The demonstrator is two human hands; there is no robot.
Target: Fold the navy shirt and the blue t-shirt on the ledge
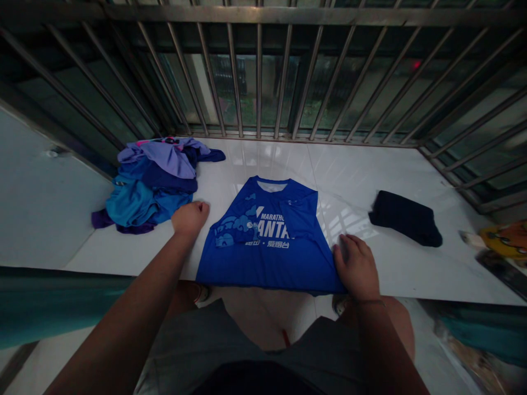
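A blue T-shirt (263,260) with white lettering lies front up on the white ledge, collar away from me. Both its sleeves are folded inward over the chest. My left hand (190,218) is closed in a fist between the shirt and a heap of clothes, with nothing visible in it. At the shirt's lower right edge rests my right hand (357,266), its thumb and bent fingers apart. The crumpled clothes heap (154,184), in blue, purple and lilac, sits on the left. A folded dark navy garment (405,218) lies to the right.
Metal bars (259,82) of a window guard rise along the back of the white ledge (346,175). A yellow item (504,241) and a dark flat object (500,271) stand at the far right. A pale panel (37,192) bounds the left.
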